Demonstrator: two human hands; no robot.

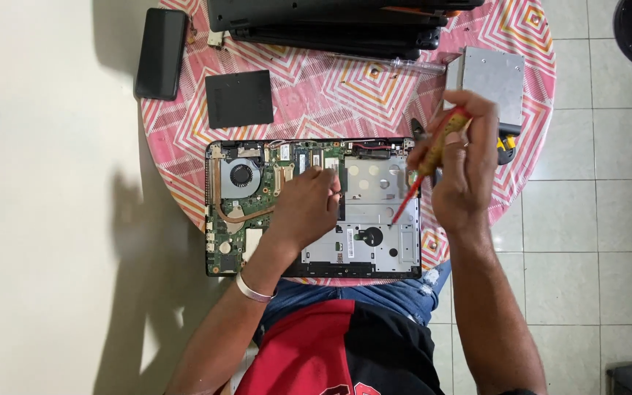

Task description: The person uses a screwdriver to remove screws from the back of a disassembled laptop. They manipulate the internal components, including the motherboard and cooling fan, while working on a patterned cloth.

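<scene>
Nearest, an opened laptop on the round table's pink patterned cloth, circuit board and fan bared, with the left hand flat on its middle, fingers loosely curled and holding nothing, seemingly. Over the laptop's right edge, the right hand closed on a red-and-yellow screwdriver, tip down at the silver plate. Beyond the laptop, a square black cover, a black battery pack further left, a silver drive right, stacked dark laptops farthest.
</scene>
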